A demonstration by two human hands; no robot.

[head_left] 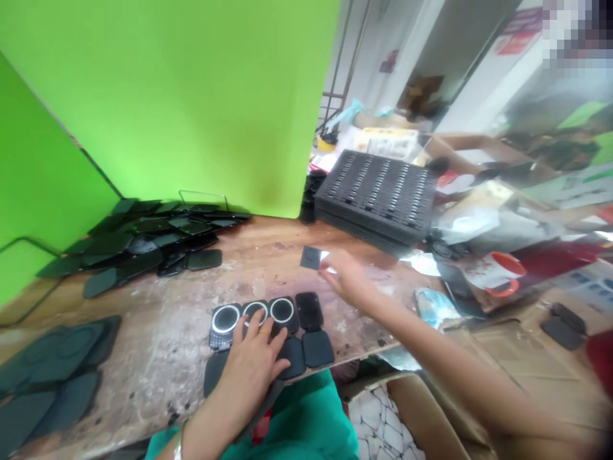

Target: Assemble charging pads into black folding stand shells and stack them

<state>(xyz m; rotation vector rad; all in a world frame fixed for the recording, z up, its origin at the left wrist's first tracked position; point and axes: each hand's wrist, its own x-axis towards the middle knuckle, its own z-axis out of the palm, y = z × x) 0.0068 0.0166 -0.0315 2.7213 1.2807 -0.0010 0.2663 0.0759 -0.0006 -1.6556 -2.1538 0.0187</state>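
Note:
My left hand [253, 354] rests with fingers spread on a row of black rounded-square pads near the table's front edge. Three of these carry white rings, among them the right-hand ringed pad [281, 311]; the middle one is partly under my fingers. A plain black pad [310, 310] ends the row, and its lower half [318, 348] lies toward me. Farther back, my right hand [345, 276] pinches a small dark square sheet [310, 257] at its white edge, above the wooden table [268, 246].
Black flat pieces [138, 239] lie heaped at the back left, with larger black pieces [52, 358] at the near left. Green panels [191, 96] wall the table. A black slotted tray stack [378, 195], a mug [495, 273] and an open carton [421, 409] are on the right.

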